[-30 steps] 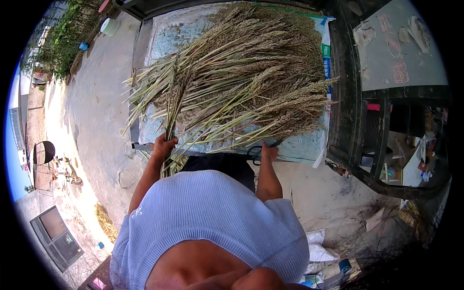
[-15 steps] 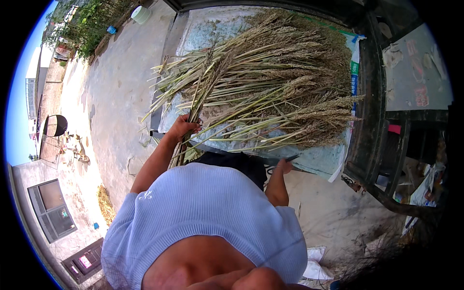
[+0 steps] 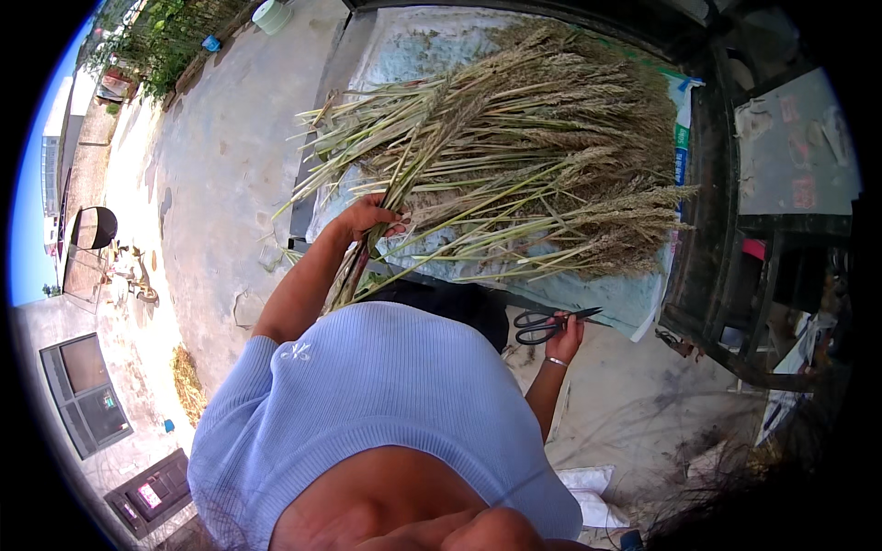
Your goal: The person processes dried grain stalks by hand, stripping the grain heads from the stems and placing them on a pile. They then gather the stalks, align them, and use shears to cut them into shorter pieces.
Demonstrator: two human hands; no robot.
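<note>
My left hand is closed around a small bunch of seed-headed stalks. Their cut ends hang down past my wrist, while the upper part reaches over the pile. My right hand grips dark-handled scissors beside the near edge of the bed, with the blades pointing right. In front of me lies a broad pile of dry stalks, bare stems to the left and brown seed heads to the right. A pale blue sheet is spread beneath it.
A dark metal frame borders the sheet on the right. Concrete ground stretches off to the left, with a pale bucket and green plants at the far left. White sacks lie by my right side.
My left hand has shifted slightly right and away from me with the bunch. My right hand has come outward to the right, bringing the scissors into fuller view.
</note>
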